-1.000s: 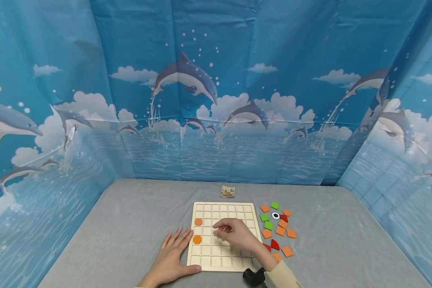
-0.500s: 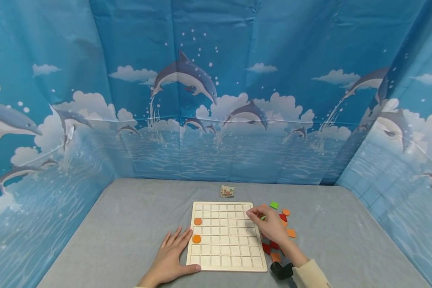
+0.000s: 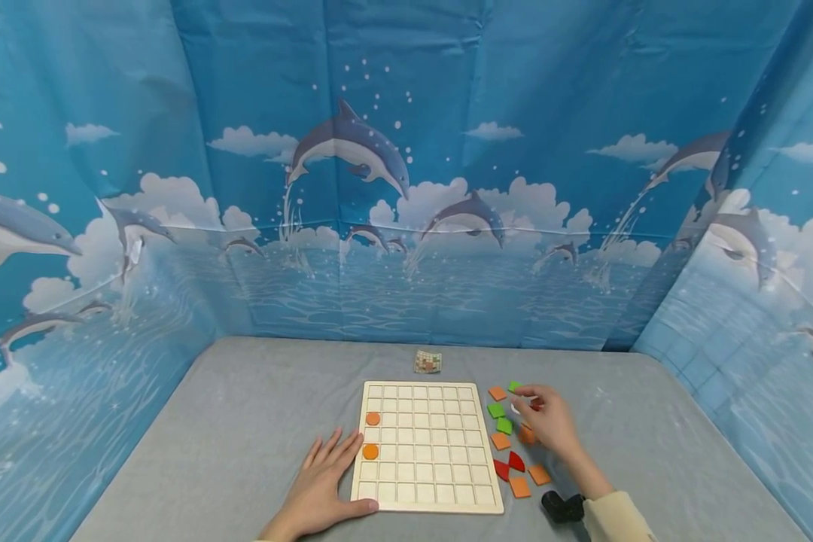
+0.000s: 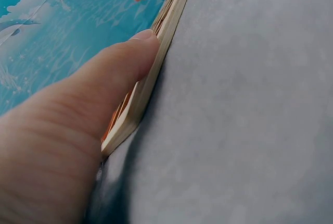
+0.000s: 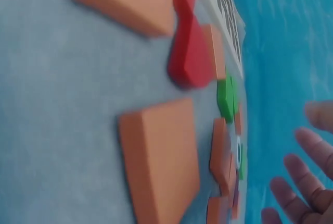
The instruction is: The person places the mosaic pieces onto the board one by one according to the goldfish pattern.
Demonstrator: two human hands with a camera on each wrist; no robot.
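My left hand [image 3: 321, 482] rests at the left side of a pale wooden grid board [image 3: 433, 454], fingers spread and thumb on its near left corner. In the left wrist view the thumb [image 4: 122, 60] presses the board's edge [image 4: 151, 83]. Two orange discs, an upper one [image 3: 373, 418] and a lower one [image 3: 370, 452], sit in the leftmost column. My right hand [image 3: 550, 423] is above the loose pieces right of the board, partly hiding a white ring-marked piece [image 3: 514, 409]. In the right wrist view its fingers [image 5: 302, 182] are loosely bent and apart, with nothing seen between them.
Beside the board lie green squares [image 3: 496, 410], orange squares [image 3: 519, 488] and red wedges [image 3: 516, 461]. A small patterned card [image 3: 427, 362] lies beyond the board on the grey tabletop [image 3: 257, 406]. A dolphin-print curtain [image 3: 393, 286] stands behind.
From over the middle of the board, my right hand has moved right, past the board's edge, to the far loose pieces. The left hand and both orange discs have stayed put.
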